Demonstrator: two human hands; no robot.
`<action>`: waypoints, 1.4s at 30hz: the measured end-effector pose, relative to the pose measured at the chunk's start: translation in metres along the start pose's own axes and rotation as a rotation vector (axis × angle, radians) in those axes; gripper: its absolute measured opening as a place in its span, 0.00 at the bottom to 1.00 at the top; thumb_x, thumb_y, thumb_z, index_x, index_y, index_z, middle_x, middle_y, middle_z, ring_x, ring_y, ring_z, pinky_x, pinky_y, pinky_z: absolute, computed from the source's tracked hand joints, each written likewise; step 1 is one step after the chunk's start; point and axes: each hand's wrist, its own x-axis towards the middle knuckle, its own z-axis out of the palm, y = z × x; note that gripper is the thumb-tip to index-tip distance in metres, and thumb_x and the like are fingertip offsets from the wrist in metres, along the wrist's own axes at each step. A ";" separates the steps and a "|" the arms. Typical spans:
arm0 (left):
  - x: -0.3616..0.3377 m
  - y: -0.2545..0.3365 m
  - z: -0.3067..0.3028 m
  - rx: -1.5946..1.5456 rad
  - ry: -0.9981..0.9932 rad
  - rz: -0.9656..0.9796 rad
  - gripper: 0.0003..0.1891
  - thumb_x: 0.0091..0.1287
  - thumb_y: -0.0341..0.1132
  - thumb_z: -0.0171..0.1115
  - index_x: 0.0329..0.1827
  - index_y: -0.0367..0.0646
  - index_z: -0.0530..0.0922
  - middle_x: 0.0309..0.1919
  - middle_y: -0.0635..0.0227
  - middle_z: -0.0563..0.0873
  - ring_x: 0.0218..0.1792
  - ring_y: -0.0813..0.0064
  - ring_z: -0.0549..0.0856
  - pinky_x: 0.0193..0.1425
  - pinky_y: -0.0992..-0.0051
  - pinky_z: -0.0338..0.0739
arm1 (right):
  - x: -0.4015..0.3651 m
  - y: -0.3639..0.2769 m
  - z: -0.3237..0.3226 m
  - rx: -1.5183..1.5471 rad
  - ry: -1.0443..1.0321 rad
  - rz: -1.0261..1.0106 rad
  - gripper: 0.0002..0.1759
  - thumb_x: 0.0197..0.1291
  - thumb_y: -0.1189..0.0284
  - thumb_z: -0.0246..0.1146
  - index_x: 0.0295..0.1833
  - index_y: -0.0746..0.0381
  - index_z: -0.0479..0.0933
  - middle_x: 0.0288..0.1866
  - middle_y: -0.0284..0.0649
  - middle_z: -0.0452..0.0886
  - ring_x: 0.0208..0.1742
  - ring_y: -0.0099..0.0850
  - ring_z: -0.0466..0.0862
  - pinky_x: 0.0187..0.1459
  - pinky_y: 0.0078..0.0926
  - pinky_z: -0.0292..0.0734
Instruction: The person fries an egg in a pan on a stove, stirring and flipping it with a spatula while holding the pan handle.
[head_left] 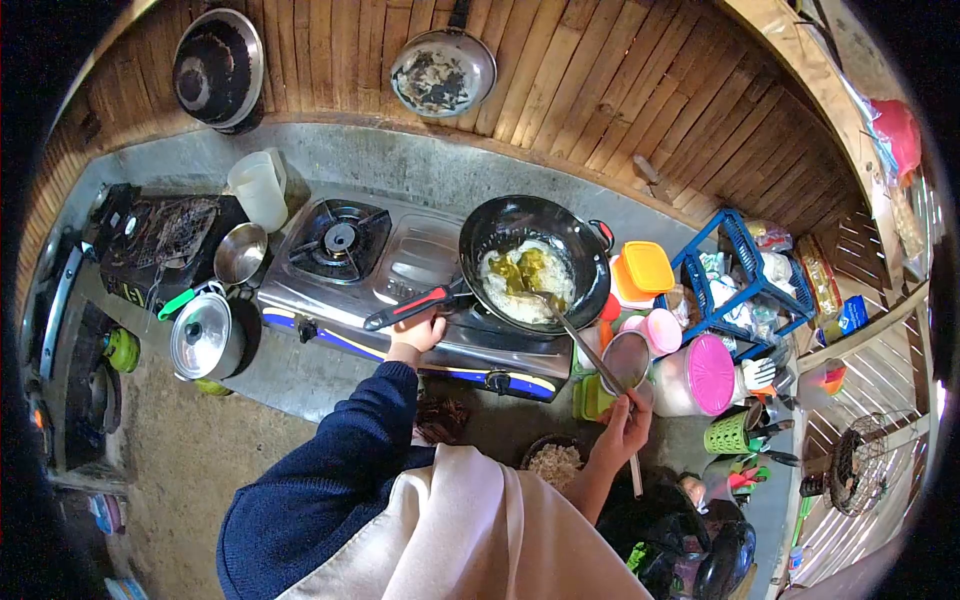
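Observation:
A black wok stands on the right burner of a two-burner gas stove. Pale foamy liquid with green-yellow pieces fills its bottom. My left hand is closed round the wok's black and red handle. In my right hand is the long metal handle of a ladle, whose head dips into the liquid. A round strainer-like metal piece lies by the ladle's handle, above my right fingers; how it is supported is unclear.
Left of the stove are a lidded pot, a small saucepan and a white pitcher. At the right stand a yellow-lidded container, a pink-lidded tub and a blue rack. Two pans hang on the wall.

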 end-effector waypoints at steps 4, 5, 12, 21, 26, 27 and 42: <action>0.000 -0.001 0.003 0.004 0.029 0.004 0.17 0.52 0.46 0.53 0.36 0.42 0.77 0.36 0.55 0.80 0.39 0.54 0.79 0.44 0.58 0.73 | -0.003 -0.008 -0.004 -0.016 0.035 -0.050 0.07 0.62 0.79 0.54 0.46 0.67 0.71 0.25 0.34 0.71 0.20 0.18 0.69 0.20 0.15 0.67; -0.001 -0.002 0.004 0.004 0.041 0.009 0.17 0.52 0.46 0.53 0.35 0.42 0.78 0.36 0.55 0.80 0.39 0.54 0.79 0.44 0.58 0.73 | -0.005 -0.010 -0.004 -0.020 0.051 -0.080 0.07 0.62 0.78 0.54 0.46 0.67 0.71 0.25 0.34 0.71 0.19 0.18 0.69 0.20 0.15 0.66; 0.000 0.002 -0.002 -0.002 -0.002 -0.003 0.17 0.52 0.46 0.52 0.36 0.44 0.78 0.36 0.56 0.80 0.39 0.55 0.79 0.44 0.58 0.74 | -0.011 0.005 -0.002 -0.085 0.049 -0.272 0.08 0.61 0.78 0.56 0.45 0.67 0.71 0.21 0.34 0.70 0.16 0.18 0.67 0.17 0.15 0.65; -0.001 0.003 -0.003 -0.013 0.027 0.000 0.16 0.52 0.45 0.52 0.36 0.44 0.78 0.35 0.56 0.81 0.38 0.56 0.80 0.43 0.58 0.74 | -0.008 0.027 0.019 0.008 -0.065 -0.005 0.10 0.61 0.76 0.57 0.47 0.67 0.71 0.23 0.33 0.73 0.18 0.16 0.69 0.18 0.12 0.64; -0.001 0.001 0.001 -0.024 0.065 0.018 0.17 0.52 0.45 0.52 0.36 0.43 0.78 0.34 0.56 0.81 0.37 0.55 0.80 0.43 0.58 0.74 | -0.010 0.041 0.032 -0.029 -0.117 0.095 0.11 0.63 0.75 0.55 0.50 0.63 0.71 0.25 0.32 0.74 0.18 0.14 0.67 0.19 0.10 0.64; 0.000 0.001 0.001 -0.032 0.095 0.030 0.17 0.52 0.45 0.52 0.36 0.43 0.78 0.34 0.56 0.81 0.37 0.55 0.80 0.43 0.58 0.74 | -0.011 0.044 0.034 0.006 -0.140 0.115 0.11 0.63 0.75 0.55 0.51 0.63 0.71 0.27 0.33 0.75 0.19 0.15 0.68 0.19 0.11 0.64; -0.001 -0.001 0.001 0.018 0.020 0.019 0.20 0.53 0.45 0.52 0.47 0.47 0.75 0.38 0.56 0.81 0.40 0.55 0.80 0.45 0.59 0.74 | -0.011 0.050 0.047 -0.105 -0.374 0.290 0.21 0.61 0.75 0.54 0.59 0.67 0.66 0.36 0.39 0.78 0.21 0.20 0.74 0.25 0.14 0.71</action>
